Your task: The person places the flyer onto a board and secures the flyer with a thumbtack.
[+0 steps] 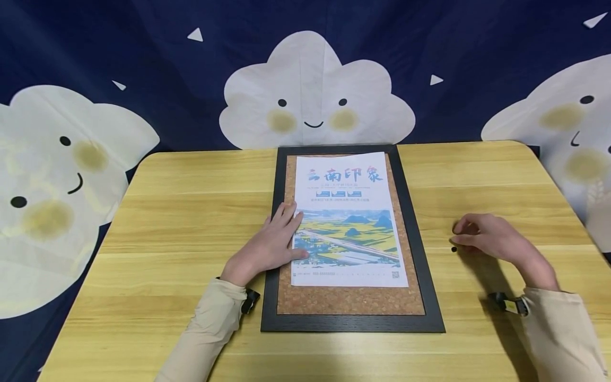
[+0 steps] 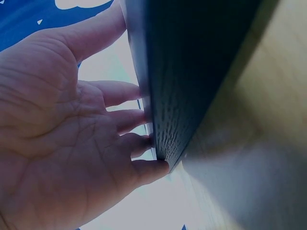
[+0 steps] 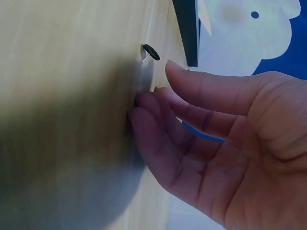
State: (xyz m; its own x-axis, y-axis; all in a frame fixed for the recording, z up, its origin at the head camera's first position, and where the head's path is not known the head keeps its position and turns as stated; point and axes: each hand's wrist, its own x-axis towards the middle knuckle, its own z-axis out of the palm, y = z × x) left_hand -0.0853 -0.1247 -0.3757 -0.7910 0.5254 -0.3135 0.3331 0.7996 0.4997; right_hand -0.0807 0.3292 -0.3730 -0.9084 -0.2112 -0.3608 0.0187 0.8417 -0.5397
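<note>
A white printed sheet (image 1: 343, 183) with a landscape picture lies on a black-framed cork board (image 1: 353, 301). My left hand (image 1: 269, 246) rests flat across the board's left side, fingertips and thumb on the sheet's left edge. In the left wrist view, the frame's dark side (image 2: 168, 110) stands beside my fingers. To the right of the board, my right hand (image 1: 491, 236) is low over the table, fingers loosely bent, thumb apart. A black thumbtack (image 3: 151, 52) lies tilted on the wood just beyond my thumb tip, not touching it. Nothing shows between those fingers.
The light wooden table (image 1: 191, 212) runs out on both sides of the board. Behind it hangs a dark blue cloth (image 1: 167, 42) with smiling white clouds (image 1: 315, 85). A black strap device (image 1: 509, 304) sits on my right wrist, another (image 1: 250, 301) on my left.
</note>
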